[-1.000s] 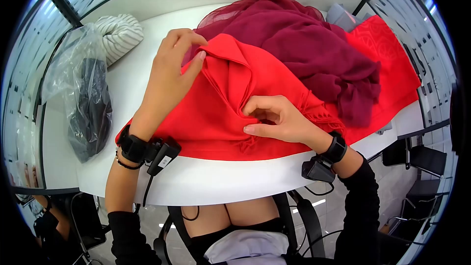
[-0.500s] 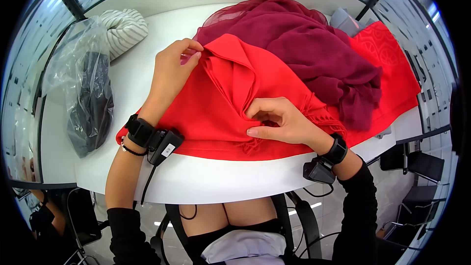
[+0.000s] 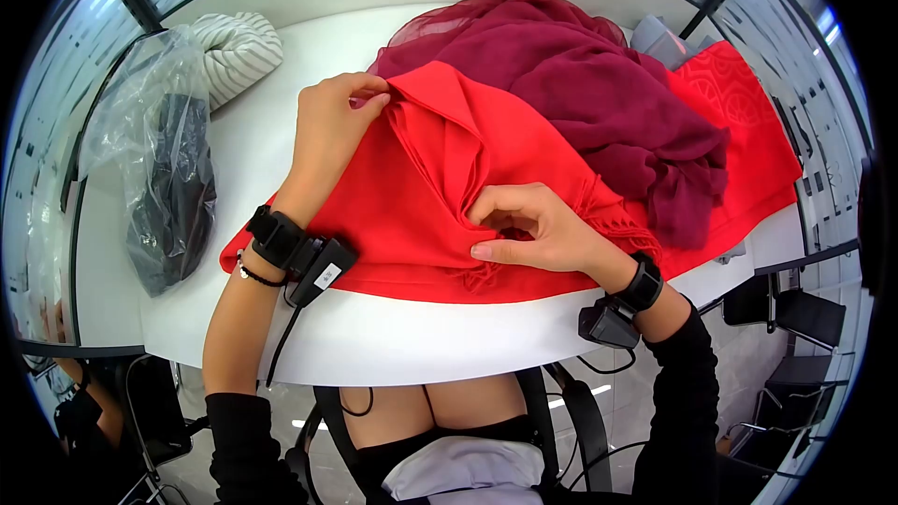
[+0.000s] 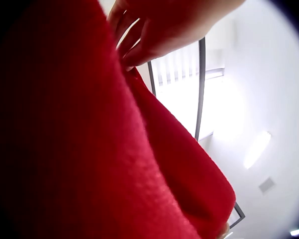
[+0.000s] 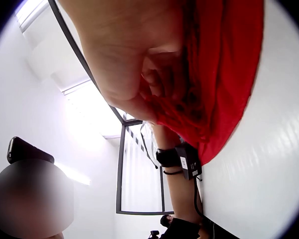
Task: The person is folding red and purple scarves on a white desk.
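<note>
A bright red fringed shawl (image 3: 374, 234) lies across the table in front of me, with loose folds standing up in its middle. At the upper left of those folds my left hand (image 3: 329, 126) pinches the shawl's edge between thumb and fingers. My right hand (image 3: 543, 229) grips the cloth lower down near the front, its thumb and forefinger curled at the fold. In the left wrist view the red fabric (image 4: 60, 129) fills the left side and hides part of the hand. Fringe strands (image 5: 184, 112) gather by the right fingers in the right wrist view.
A sheer burgundy scarf (image 3: 599, 112) is heaped behind and to the right. Patterned red cloth (image 3: 734, 89) spreads at the far right, near a grey item (image 3: 658, 40). On the left are a clear plastic bag (image 3: 173, 196) with dark contents and a striped cloth bundle (image 3: 238, 56).
My left wrist has shifted slightly right and its fingers have drawn closer together on the shawl's edge. The right hand stays almost still, holding the cloth.
</note>
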A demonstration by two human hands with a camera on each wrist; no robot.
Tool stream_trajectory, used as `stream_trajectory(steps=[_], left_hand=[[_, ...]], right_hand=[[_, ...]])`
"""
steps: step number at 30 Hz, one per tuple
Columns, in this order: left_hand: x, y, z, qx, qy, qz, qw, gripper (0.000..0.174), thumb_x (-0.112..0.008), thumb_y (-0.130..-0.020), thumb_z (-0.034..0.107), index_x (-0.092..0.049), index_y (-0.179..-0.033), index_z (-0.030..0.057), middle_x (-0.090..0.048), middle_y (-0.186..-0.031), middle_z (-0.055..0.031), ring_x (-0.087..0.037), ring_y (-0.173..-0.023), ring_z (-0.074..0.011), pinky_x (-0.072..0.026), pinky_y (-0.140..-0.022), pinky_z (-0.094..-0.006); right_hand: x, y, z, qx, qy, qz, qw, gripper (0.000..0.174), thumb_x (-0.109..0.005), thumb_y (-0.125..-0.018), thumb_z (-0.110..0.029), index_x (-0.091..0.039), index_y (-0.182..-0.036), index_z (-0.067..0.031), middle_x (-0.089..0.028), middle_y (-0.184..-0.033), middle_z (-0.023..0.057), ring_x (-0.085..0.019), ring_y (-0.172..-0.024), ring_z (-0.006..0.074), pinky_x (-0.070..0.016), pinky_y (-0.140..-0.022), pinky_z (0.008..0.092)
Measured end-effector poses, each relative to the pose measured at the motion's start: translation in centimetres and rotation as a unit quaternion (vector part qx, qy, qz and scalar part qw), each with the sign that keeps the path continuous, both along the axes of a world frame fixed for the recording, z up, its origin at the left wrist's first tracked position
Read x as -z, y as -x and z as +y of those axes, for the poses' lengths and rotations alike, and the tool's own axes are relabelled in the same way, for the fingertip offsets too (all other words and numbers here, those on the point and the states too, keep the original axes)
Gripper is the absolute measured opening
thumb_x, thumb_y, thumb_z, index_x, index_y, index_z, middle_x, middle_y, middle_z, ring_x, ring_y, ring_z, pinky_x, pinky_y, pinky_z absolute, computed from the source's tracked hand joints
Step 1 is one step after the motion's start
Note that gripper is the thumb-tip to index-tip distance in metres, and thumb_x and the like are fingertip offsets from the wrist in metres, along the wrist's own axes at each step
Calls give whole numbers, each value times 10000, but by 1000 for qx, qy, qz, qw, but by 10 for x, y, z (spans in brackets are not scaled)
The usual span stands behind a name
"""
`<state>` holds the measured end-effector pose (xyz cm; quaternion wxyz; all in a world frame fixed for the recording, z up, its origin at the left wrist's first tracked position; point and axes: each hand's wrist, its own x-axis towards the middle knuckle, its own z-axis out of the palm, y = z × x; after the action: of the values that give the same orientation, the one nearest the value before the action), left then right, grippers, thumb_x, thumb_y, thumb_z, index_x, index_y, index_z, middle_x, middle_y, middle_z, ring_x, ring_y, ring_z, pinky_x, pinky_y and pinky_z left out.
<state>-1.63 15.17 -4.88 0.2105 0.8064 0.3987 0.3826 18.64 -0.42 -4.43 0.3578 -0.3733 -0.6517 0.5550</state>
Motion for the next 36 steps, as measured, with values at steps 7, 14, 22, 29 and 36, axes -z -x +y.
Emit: stream_trajectory(steps=[7,14,22,29,36], left_hand=[[-1,-7,2,-54,27,11,998,121,-656,-750,91,-667,-839,10,-674,-772,-123,-662,-716,-214,-508,-679,-275],[1,-4,9,-64,50,-29,996,108,-640,-774,89,-632,-830,-3,-671,-747,-69,-647,-715,-121,-482,-670,-223],[-9,15,23,-48,46,-107,992,103,-635,-724,63,-569,-748,-13,-643,-687,-72,-628,-662,-119,-475,-625,-217],[-39,40,25,21,69,-203,976,90,-608,-769,25,-524,-789,-2,-602,-708,-47,-590,-656,-86,-464,-621,-207],[-123,67,-13,149,-57,-35,987,106,-517,-819,8,-613,-855,35,-609,-784,-14,-570,-776,-106,-448,-779,-230]], right_hand=[[-2,0,0,-4,-5,-15,1000,156,-667,-794,-48,-528,-863,-31,-467,-794,-2,-413,-703,75,-369,-616,207],[5,-2,1,7,-28,-16,999,148,-666,-804,-95,-550,-872,-35,-538,-781,-5,-480,-693,56,-410,-625,208],[9,-5,0,31,-41,-4,999,166,-665,-804,-80,-547,-902,-17,-551,-809,7,-528,-741,62,-445,-652,210],[-12,-18,3,197,-130,-45,971,188,-660,-796,-47,-552,-933,26,-562,-836,6,-528,-767,62,-452,-689,210],[-108,-45,2,301,-352,-250,850,178,-625,-790,-69,-577,-951,-10,-637,-883,72,-610,-802,155,-475,-744,282]])
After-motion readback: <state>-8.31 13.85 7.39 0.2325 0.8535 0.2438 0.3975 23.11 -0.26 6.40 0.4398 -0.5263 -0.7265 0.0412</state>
